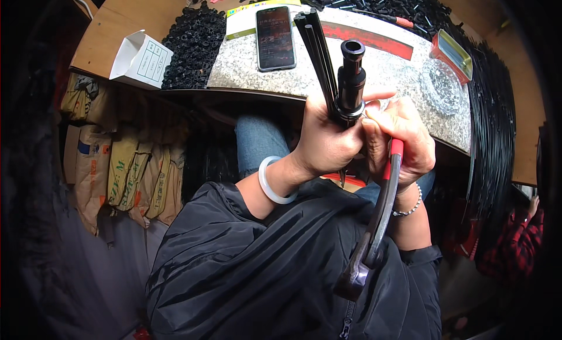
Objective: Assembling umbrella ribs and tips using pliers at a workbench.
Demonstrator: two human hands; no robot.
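Observation:
My left hand (328, 135) is closed around a black stepped tube (352, 82) with an open round top and a bundle of thin black rods (319, 53) beside it. The tube stands upright out of the fist, while the rods lean to the left. My right hand (407, 132) is closed, its thumb and fingertips pinched against the tube's lower collar. What they pinch is too small to make out. Red-handled pliers (377, 223) are held in the same hand, the metal head hanging down over my black jacket.
On the worktable (246, 76) lie a phone (275, 38), heaped black small parts (196, 41), a white box (140, 59) and a red-edged tin (452, 53). Long black rods (492, 117) hang over the right edge. Paper sacks (126, 170) stand below left. Another person's checked sleeve (518, 240) shows far right.

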